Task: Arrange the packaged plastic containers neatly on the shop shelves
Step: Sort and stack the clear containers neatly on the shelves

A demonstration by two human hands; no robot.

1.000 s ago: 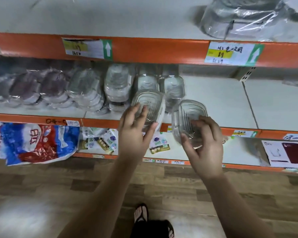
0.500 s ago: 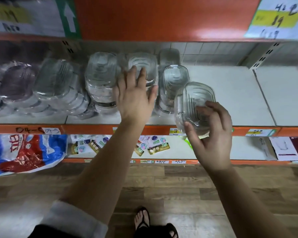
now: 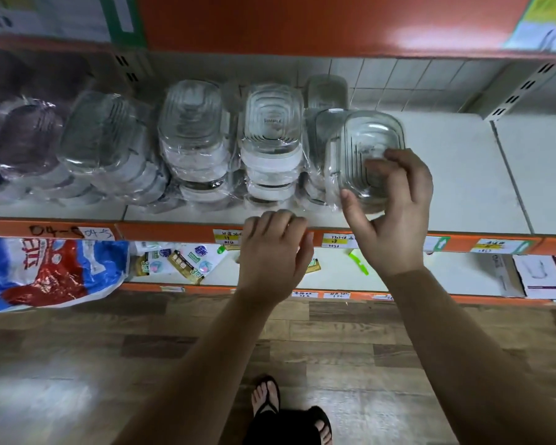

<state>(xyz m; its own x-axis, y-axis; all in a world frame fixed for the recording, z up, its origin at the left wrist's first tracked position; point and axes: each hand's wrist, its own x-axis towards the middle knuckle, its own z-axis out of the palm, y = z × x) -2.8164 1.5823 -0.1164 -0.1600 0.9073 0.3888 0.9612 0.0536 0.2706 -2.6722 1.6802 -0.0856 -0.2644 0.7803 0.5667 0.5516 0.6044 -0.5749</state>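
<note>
Right hand (image 3: 395, 216) grip closed round wrapped container (image 3: 363, 146), thumb beneath, left hand (image 3: 272, 252) loose, empty

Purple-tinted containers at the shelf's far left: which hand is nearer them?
Left. The left hand hovers at the shelf edge, well right of the purple-tinted containers; the right hand is farther right, gripping a clear container.

Clear ribbed container (image 3: 368, 155), orange shelf edge (image 3: 174, 231)
</note>
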